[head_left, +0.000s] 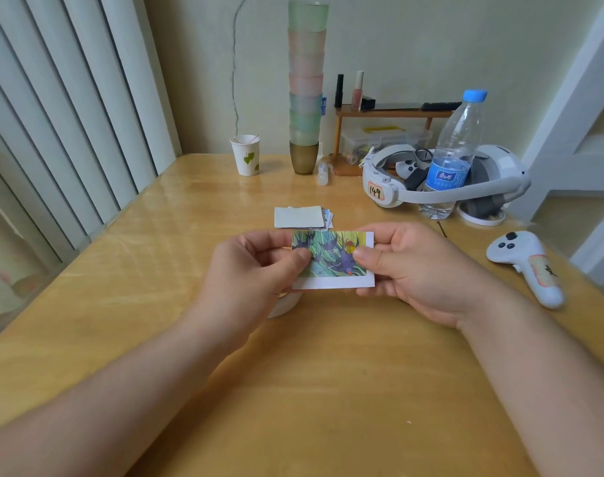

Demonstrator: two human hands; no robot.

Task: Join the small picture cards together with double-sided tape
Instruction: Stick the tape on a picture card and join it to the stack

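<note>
Both hands are holding the card (pixel 333 259) above the table (pixel 176 235), picture side up. Left hand (pixel 256 270) is pinching its left edge, thumb on top. Right hand (pixel 421 270) is pinching its right edge likewise. Card pile (pixel 302 217) is lying just behind. Tape roll (pixel 287 304) is sitting partly hidden under the left hand.

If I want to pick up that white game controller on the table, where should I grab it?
Grab the white controller around its long handle, the part nearest you with the sticker on it. It lies flat on the table, its round button head pointing away, so reaching from above and wrapping your fingers across the handle probably works best. The right hand is closest, but it is holding the picture card.
</note>
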